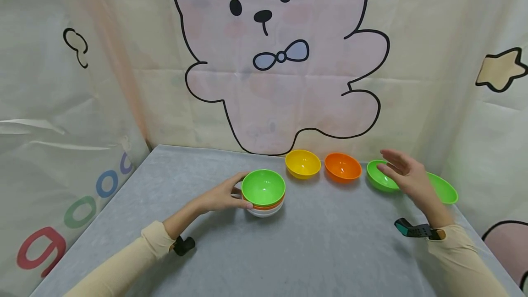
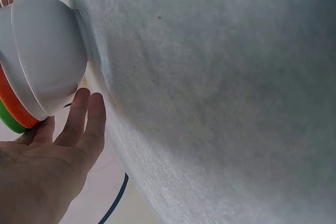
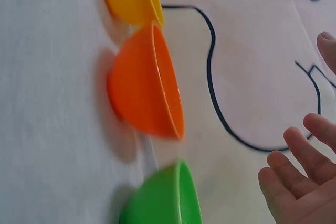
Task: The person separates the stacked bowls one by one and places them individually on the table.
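A stack of bowls stands on the grey table: a green bowl [image 1: 263,188] on top, an orange bowl [image 2: 16,98] showing under its rim, and white below [image 2: 50,51]. My left hand [image 1: 224,194] holds the stack at its left side, thumb at the front and fingers reaching round behind; in the left wrist view two fingers stretch past the white wall. My right hand [image 1: 406,180] hovers with relaxed fingers over the right side, overlapping a green bowl [image 1: 379,178] in the head view. Its fingers [image 3: 296,166] hold nothing in the right wrist view.
Along the back edge of the table [image 1: 330,246] stand a yellow bowl [image 1: 303,165] and an orange bowl [image 1: 343,167]. Another green bowl [image 1: 443,189] sits at the right edge, partly behind my right hand. A printed cloth [image 1: 264,104] hangs behind the table.
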### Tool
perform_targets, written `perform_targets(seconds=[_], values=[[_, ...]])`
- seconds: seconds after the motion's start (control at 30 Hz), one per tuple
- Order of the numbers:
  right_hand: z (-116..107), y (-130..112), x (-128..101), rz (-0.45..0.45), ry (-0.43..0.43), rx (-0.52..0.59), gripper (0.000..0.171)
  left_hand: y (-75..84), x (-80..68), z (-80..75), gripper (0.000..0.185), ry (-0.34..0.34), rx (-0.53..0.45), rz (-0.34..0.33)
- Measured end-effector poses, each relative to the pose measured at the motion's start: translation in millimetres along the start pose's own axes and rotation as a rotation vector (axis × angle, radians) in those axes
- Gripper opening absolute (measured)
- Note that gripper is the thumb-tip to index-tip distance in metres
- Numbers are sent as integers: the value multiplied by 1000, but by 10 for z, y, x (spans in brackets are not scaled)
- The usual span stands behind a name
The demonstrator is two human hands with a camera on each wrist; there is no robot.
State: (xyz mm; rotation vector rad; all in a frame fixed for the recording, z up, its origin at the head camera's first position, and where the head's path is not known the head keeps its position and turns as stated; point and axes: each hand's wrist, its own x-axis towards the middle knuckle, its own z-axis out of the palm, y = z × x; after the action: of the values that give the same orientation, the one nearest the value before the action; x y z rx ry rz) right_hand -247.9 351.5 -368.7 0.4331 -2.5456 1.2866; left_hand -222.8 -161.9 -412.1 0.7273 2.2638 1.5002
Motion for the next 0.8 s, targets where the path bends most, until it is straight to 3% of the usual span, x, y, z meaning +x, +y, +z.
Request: perform_targets(seconds=[0.17,0.4,0.8], values=[[219,-102,115,-17,-56,61,53,9,-1,0,88,1,6,0],[502,-167,240,-125,-139,130,53,11,-9,-4,88,-2,2,0],[859,-324,346,-166,-231,267,53,14,-10,-5,88,-8,-9,-15]])
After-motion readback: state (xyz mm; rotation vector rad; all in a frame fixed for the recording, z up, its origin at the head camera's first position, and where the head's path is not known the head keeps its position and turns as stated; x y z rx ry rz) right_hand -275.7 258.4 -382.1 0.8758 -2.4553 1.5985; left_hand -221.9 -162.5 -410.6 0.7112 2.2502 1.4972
